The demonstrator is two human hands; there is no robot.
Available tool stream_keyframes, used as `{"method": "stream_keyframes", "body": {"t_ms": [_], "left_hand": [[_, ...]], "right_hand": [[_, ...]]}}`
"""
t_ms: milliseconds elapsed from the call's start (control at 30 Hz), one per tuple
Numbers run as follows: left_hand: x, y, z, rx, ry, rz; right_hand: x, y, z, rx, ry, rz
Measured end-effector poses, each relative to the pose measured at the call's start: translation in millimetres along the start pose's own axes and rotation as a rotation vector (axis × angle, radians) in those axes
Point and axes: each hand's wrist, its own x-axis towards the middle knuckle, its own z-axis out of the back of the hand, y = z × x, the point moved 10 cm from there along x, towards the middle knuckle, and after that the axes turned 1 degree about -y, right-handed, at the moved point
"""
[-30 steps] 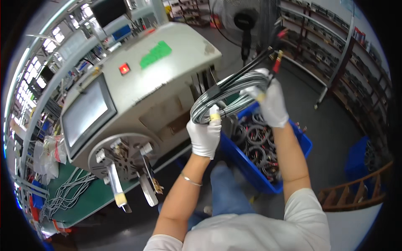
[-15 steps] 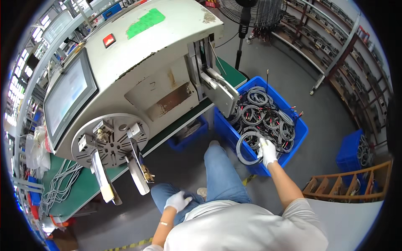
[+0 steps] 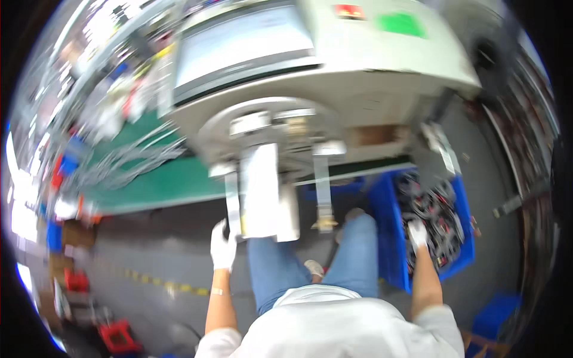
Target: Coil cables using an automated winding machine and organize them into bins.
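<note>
Metal bar (image 3: 232, 200) beside left hand (image 3: 223, 247), earlier on thigh (image 3: 270, 265)

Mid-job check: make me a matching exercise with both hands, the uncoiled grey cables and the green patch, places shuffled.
Things
1. Left hand
2. Right hand
3. Uncoiled grey cables
4. Green patch

Places
A. Spread on the green tabletop
B. By the lower end of the leftmost metal arm
C. On top of the off-white machine, right of the red switch
D. At the blue bin of coiled cables

Pairs: 1-B, 2-D, 3-A, 4-C
</note>
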Motion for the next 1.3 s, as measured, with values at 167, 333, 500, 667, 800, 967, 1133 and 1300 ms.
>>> {"method": "stream_keyframes", "body": {"t_ms": [167,333,500,667,800,967,1133,1300], "left_hand": [[78,-20,136,0.106,-0.578,-0.229],[191,-20,149,0.627,-0.549,-0.18],[261,-13,156,0.949,-0.543,-0.205],[282,3,160,1.054,-0.423,-0.07],[273,-9,152,1.072,-0.333,-0.259],[232,-12,154,1.05,-0.179,-0.384],[217,-28,178,0.582,-0.205,-0.116],[211,-153,196,0.504,-0.174,-0.604]], "right_hand": [[-164,-101,-133,-0.921,0.676,0.619],[-276,-216,-180,-0.82,0.978,0.637],[-233,-167,-113,-0.733,0.825,0.772],[-151,-107,-76,-0.632,0.693,0.487],[-145,-90,-81,-0.529,0.649,0.307],[-159,-81,-101,-0.48,0.685,0.281],[-164,-64,-117,-0.598,0.742,0.494],[-160,-60,-103,-0.412,0.712,0.138]]}}
